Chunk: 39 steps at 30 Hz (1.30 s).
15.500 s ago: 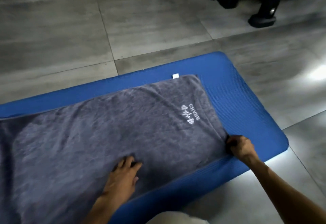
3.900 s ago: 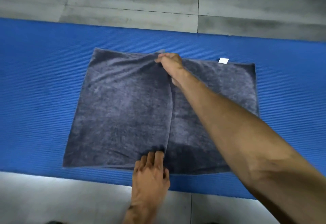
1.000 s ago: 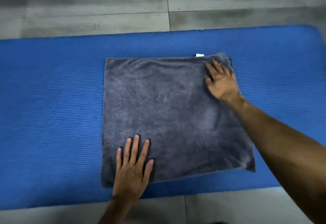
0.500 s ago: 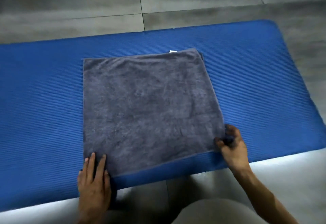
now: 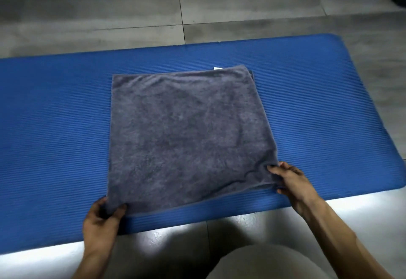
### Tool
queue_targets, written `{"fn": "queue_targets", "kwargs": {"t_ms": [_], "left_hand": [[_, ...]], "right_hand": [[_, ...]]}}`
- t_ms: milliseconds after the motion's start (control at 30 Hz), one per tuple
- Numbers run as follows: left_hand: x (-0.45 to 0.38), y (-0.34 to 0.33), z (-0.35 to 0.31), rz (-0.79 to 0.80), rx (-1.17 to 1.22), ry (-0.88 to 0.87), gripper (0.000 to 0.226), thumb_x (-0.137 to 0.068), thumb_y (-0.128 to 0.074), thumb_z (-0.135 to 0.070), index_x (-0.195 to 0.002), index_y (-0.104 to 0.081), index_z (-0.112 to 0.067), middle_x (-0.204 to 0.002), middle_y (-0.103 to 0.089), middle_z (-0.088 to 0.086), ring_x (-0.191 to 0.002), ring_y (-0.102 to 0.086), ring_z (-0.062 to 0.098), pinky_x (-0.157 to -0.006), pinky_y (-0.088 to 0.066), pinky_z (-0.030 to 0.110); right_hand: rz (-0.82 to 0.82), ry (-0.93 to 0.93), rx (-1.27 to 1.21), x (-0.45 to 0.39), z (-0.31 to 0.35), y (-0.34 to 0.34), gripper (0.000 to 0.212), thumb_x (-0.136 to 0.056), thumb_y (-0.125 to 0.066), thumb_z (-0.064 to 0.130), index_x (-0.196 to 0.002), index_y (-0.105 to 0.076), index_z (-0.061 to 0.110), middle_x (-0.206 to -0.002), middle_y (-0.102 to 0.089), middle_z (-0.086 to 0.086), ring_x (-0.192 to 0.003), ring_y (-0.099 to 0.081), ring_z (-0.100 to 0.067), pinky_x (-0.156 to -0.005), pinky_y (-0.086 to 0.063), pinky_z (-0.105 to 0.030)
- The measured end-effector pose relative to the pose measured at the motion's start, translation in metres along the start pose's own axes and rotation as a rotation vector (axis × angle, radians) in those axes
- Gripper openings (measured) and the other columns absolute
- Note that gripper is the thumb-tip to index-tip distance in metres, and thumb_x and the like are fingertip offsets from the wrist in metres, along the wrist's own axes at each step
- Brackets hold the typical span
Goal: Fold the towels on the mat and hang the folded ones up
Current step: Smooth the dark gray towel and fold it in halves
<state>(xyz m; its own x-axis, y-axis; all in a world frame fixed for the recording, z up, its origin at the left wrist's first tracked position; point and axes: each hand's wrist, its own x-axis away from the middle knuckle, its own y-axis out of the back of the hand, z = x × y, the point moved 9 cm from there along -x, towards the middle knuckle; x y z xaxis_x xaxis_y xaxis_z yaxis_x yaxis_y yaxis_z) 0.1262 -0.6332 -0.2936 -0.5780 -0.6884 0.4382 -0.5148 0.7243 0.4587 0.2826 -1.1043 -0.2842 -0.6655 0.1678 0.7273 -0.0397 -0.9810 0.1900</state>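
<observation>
Under everything you have the grey tiled floor [image 5: 131, 4], and across it runs your blue ribbed mat [image 5: 55, 125], its rounded end toward your right. Squarely on the mat lies the grey towel [image 5: 186, 129], folded into a near-square with a second layer peeking out along its far right edge. Your left hand [image 5: 102, 219] pinches the towel's near left corner, thumb on top and fingers curled beneath, the fabric bunched a little there. Your right hand [image 5: 290, 180] grips the near right corner the same way, with creases running out from the thumb. A small white tag [image 5: 217, 68] shows at the far edge; it is probably the towel's label, though too small to read.
</observation>
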Motion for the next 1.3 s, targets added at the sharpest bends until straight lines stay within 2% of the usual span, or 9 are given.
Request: {"fn": "queue_targets", "kwargs": {"t_ms": [133, 300, 567, 800, 933, 1000, 1100, 1167, 1300], "left_hand": [[-0.001, 0.004, -0.001, 0.123, 0.093, 0.08, 0.004, -0.085, -0.066, 0.002, -0.083, -0.066, -0.002, -0.067, -0.064, 0.002, -0.064, -0.059, 0.012, -0.053, -0.047, 0.008], [0.005, 0.013, 0.005, 0.244, 0.159, 0.261, 0.014, -0.086, -0.062, 0.005, -0.077, -0.061, -0.005, -0.08, -0.065, 0.008, -0.067, -0.064, 0.02, -0.057, -0.056, 0.016], [0.016, 0.035, -0.009, 0.381, 0.261, 0.366, 0.032, -0.083, -0.058, 0.011, -0.078, -0.05, -0.019, -0.068, -0.063, 0.003, -0.048, -0.06, 0.013, -0.047, -0.049, 0.016], [-0.043, 0.01, -0.091, 0.226, 0.598, 0.298, 0.017, -0.096, -0.052, -0.007, -0.081, -0.056, -0.016, -0.063, -0.07, -0.005, -0.059, -0.069, 0.005, -0.058, -0.055, 0.014], [-0.072, -0.014, -0.12, 0.195, 0.501, 0.182, 0.011, -0.099, -0.049, -0.019, -0.088, -0.051, -0.022, -0.077, -0.072, 0.013, -0.062, -0.07, 0.016, -0.058, -0.058, 0.024], [-0.073, -0.023, -0.133, 0.201, 0.006, -0.187, 0.017, -0.09, -0.062, -0.01, -0.084, -0.052, -0.023, -0.087, -0.068, 0.017, -0.065, -0.066, 0.023, -0.066, -0.055, 0.033], [-0.04, -0.061, -0.128, 0.31, -0.816, -0.793, 0.031, -0.068, -0.076, -0.01, -0.094, -0.061, -0.02, -0.095, -0.065, 0.009, -0.086, -0.063, 0.033, -0.075, -0.055, 0.042], [-0.028, -0.073, -0.11, 0.357, -1.121, -0.877, 0.049, -0.06, -0.076, -0.013, -0.106, -0.062, -0.015, -0.107, -0.059, 0.009, -0.094, -0.058, 0.033, -0.072, -0.054, 0.043], [-0.031, -0.077, -0.104, 0.291, -1.286, -0.879, 0.063, -0.052, -0.079, -0.013, -0.113, -0.06, -0.014, -0.109, -0.054, 0.011, -0.092, -0.055, 0.034, -0.059, -0.055, 0.042]], "right_hand": [[-0.057, -0.056, 0.044, -0.004, -0.008, 0.016, 0.015, -0.082, -0.069, 0.003, -0.087, -0.06, 0.013, -0.083, -0.064, -0.003, -0.08, -0.059, -0.015, -0.061, -0.051, -0.028], [-0.132, -0.062, 0.016, 0.006, -0.02, 0.034, 0.026, -0.081, -0.073, -0.001, -0.08, -0.051, 0.014, -0.087, -0.059, -0.01, -0.069, -0.061, -0.027, -0.047, -0.056, -0.022], [0.154, -0.172, -0.224, 0.049, -0.017, 0.026, 0.039, -0.05, -0.079, 0.011, -0.074, -0.049, 0.02, -0.065, -0.064, 0.0, -0.051, -0.064, -0.014, -0.052, -0.058, -0.028], [0.099, -0.189, -0.367, 0.001, 0.065, 0.0, 0.019, -0.096, -0.049, 0.009, -0.078, -0.054, 0.014, -0.055, -0.065, -0.002, -0.05, -0.066, -0.011, -0.051, -0.059, -0.028], [0.07, -0.065, -0.583, -0.025, 0.092, -0.027, 0.021, -0.1, -0.038, 0.014, -0.081, -0.048, 0.018, -0.09, -0.072, -0.012, -0.071, -0.073, -0.022, -0.064, -0.061, -0.034], [-0.017, 0.215, -0.327, -0.019, 0.099, -0.03, 0.019, -0.094, -0.046, 0.003, -0.085, -0.053, 0.019, -0.089, -0.067, -0.007, -0.071, -0.067, -0.017, -0.068, -0.055, -0.034], [-0.074, 0.816, 0.702, 0.005, 0.1, -0.055, 0.027, -0.076, -0.065, 0.001, -0.096, -0.062, 0.019, -0.094, -0.064, 0.002, -0.084, -0.061, -0.017, -0.079, -0.048, -0.035], [-0.098, 0.984, 1.345, 0.002, 0.076, -0.069, 0.049, -0.066, -0.071, 0.014, -0.113, -0.061, 0.022, -0.111, -0.06, 0.002, -0.095, -0.056, -0.026, -0.082, -0.046, -0.043], [-0.231, 0.979, 1.512, -0.005, 0.071, -0.063, 0.04, -0.071, -0.06, 0.016, -0.111, -0.06, 0.015, -0.11, -0.058, -0.006, -0.09, -0.056, -0.032, -0.079, -0.048, -0.045]]}}
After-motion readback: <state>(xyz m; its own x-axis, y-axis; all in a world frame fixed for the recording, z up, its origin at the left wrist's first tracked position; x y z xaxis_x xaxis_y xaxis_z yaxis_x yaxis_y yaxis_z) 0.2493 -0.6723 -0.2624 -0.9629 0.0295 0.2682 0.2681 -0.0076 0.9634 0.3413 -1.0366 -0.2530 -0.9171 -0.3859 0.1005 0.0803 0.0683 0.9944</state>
